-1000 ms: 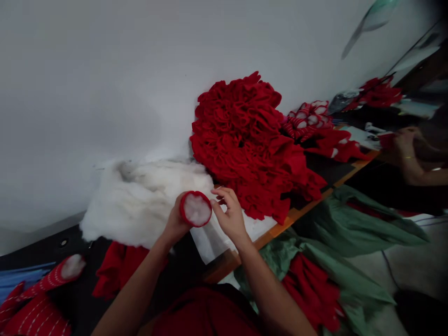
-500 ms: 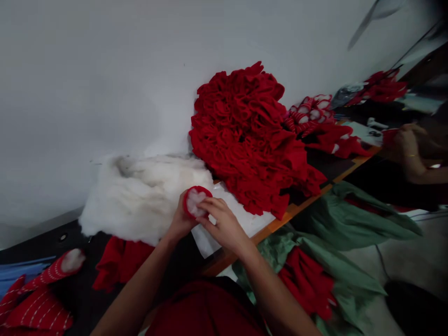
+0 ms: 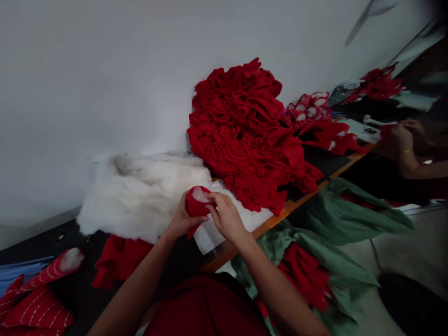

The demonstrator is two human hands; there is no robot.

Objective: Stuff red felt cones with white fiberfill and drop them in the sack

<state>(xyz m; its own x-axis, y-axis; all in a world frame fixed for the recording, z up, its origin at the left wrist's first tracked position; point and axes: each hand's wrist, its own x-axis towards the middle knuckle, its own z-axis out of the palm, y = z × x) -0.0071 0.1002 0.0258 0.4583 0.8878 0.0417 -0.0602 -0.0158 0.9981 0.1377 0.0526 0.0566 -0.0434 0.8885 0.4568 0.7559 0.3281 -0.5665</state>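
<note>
My left hand (image 3: 180,218) is closed around a red fabric pouch (image 3: 196,208), its open end tilted up toward the right. White fibre stuffing (image 3: 199,194) fills the opening. At the right edge of that opening, my right hand (image 3: 224,215) pinches a small white tuft between thumb and fingers. Just behind my left hand lies a big pile of loose white stuffing (image 3: 140,196). Beyond my right hand, a tall heap of red fabric pieces (image 3: 241,135) leans against the wall.
A white sheet (image 3: 206,237) lies under my hands on the black table with a wooden edge (image 3: 261,229). Red striped stuffed pieces (image 3: 40,303) sit at left. A green cloth sack (image 3: 350,212) with red fabric hangs off the right side. Another person's hands (image 3: 402,133) work farther right.
The red pouch has turned, so its side now shows and its opening faces more to the upper right. My right fingers have drawn from the opening's middle to its right rim.
</note>
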